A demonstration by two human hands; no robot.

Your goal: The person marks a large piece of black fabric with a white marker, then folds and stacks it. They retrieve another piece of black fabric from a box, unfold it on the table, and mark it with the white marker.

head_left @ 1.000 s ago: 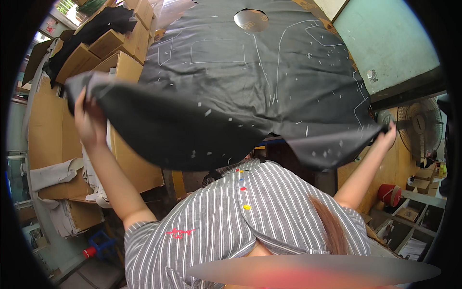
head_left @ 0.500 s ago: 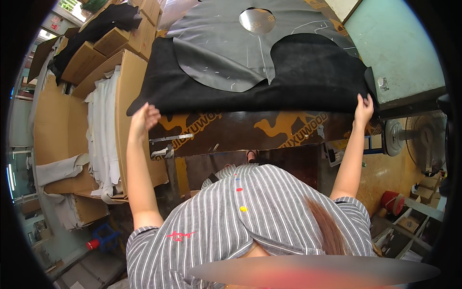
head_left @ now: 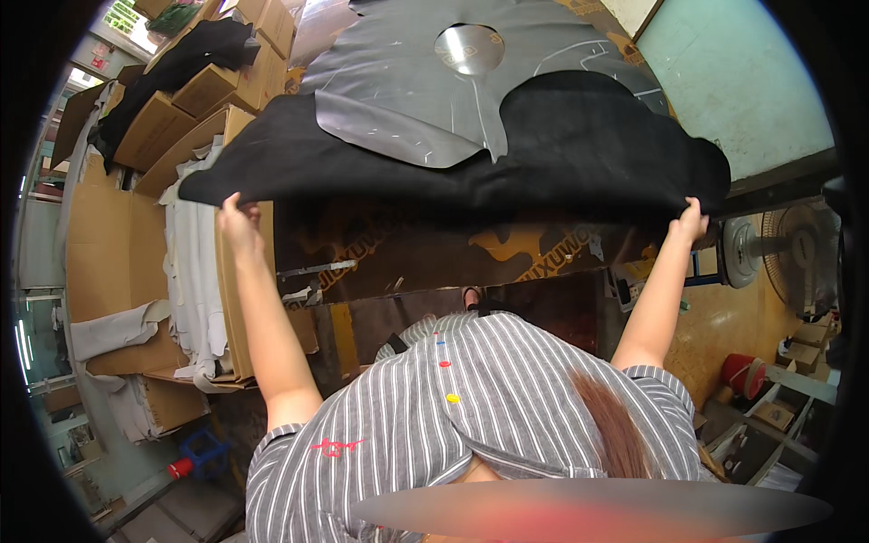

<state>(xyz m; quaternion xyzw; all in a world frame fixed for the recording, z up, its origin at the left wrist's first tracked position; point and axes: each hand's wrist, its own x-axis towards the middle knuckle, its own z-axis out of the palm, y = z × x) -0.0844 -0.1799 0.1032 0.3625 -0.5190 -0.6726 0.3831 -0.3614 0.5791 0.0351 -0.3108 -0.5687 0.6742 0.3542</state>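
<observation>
A large sheet of leather (head_left: pixel 588 149) lies over the table, its near part folded back with the matte black side up. Its smooth grey face (head_left: pixel 398 72) shows beyond the fold, with white chalk marks and a cut-out hole. At the near left edge my left hand (head_left: pixel 241 223) is closed, pinching the leather near its left corner. My right hand (head_left: pixel 692 221) grips the same edge near the right end. Between the two hands the edge is stretched and lifted slightly off the table's front. The fingertips are partly hidden by the leather.
The brown printed tabletop (head_left: pixel 380 258) shows in front of the leather. On the left, an open cardboard box (head_left: pixel 109 271) holds pale grey sheets (head_left: pixel 195 271), with more cartons (head_left: pixel 154 131) behind. A fan (head_left: pixel 797 253) stands at right, beside a pale green panel (head_left: pixel 742 90).
My left hand has moved left and taken hold of the leather edge, which is now spread wider to both sides. My right hand has moved slightly down, still at the edge.
</observation>
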